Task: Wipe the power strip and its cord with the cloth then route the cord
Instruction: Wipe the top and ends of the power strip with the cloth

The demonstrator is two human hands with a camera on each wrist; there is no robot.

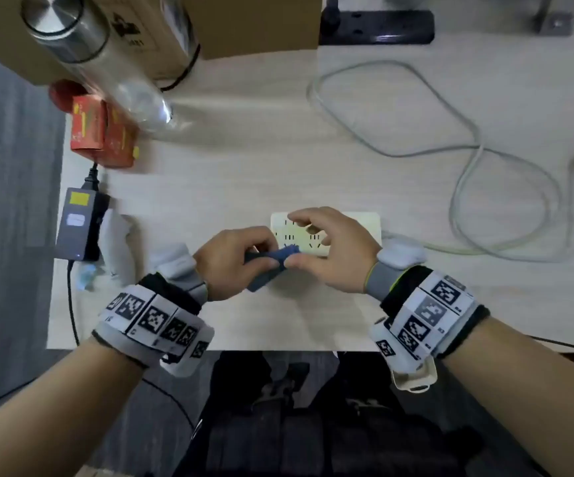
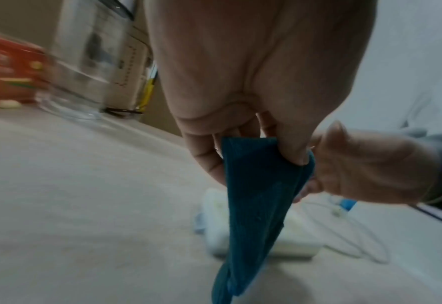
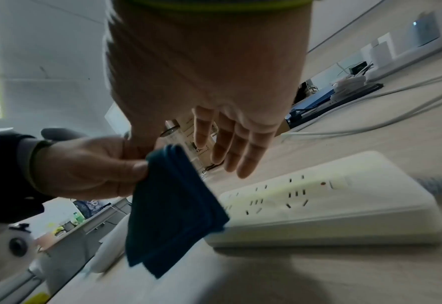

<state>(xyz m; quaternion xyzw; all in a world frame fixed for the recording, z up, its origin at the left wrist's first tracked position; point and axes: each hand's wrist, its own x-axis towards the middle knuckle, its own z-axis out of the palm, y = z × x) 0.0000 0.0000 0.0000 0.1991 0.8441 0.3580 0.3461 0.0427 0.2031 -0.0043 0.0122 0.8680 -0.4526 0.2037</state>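
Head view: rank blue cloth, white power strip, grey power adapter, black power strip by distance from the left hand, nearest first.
1. Blue cloth: pinched in the left hand, also pinched by the right hand.
2. White power strip: just right of it, under the right hand.
3. Grey power adapter: at the table's left edge.
4. Black power strip: far side, upper right.

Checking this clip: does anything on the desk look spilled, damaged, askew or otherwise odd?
Nothing looks spilled or damaged. The white power strip lies flat, and its cord sprawls in loose loops across the desk, not yet routed. Both the left hand and right hand pinch the blue cloth.
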